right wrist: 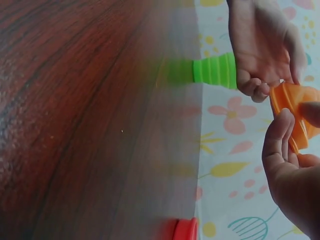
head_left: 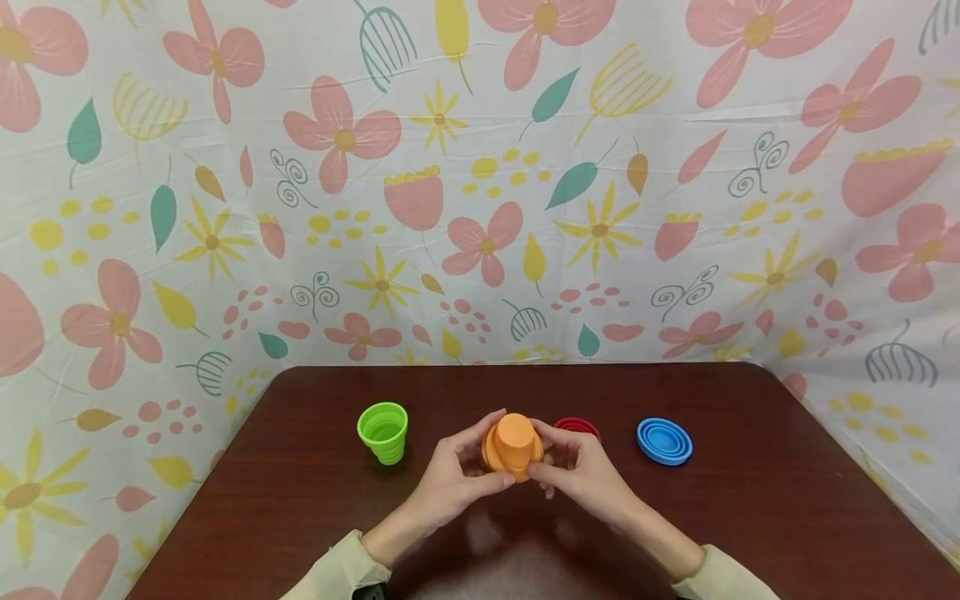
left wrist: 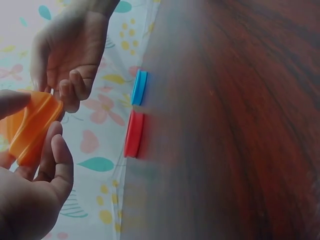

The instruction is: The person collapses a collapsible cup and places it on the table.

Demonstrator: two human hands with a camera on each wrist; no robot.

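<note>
An orange collapsible silicone cup (head_left: 515, 442) is held up over the table between both hands, partly extended, its narrow base turned toward the head camera. My left hand (head_left: 452, 472) grips its rim from the left, with the thumb at the near edge. From the other side my right hand (head_left: 582, 469) pinches the same rim between thumb and fingers. In the left wrist view the folded wall of the orange cup (left wrist: 34, 127) shows between the hands. The right wrist view shows the orange cup (right wrist: 292, 112) tilted, with fingers on both sides.
A green collapsible cup (head_left: 384, 433) stands extended at the left. Behind my right hand lies a flattened red cup (head_left: 576, 427), partly hidden. Farther right is a flattened blue cup (head_left: 664, 442). All rest on the dark wooden table (head_left: 757, 517), with a patterned cloth (head_left: 480, 183) behind it.
</note>
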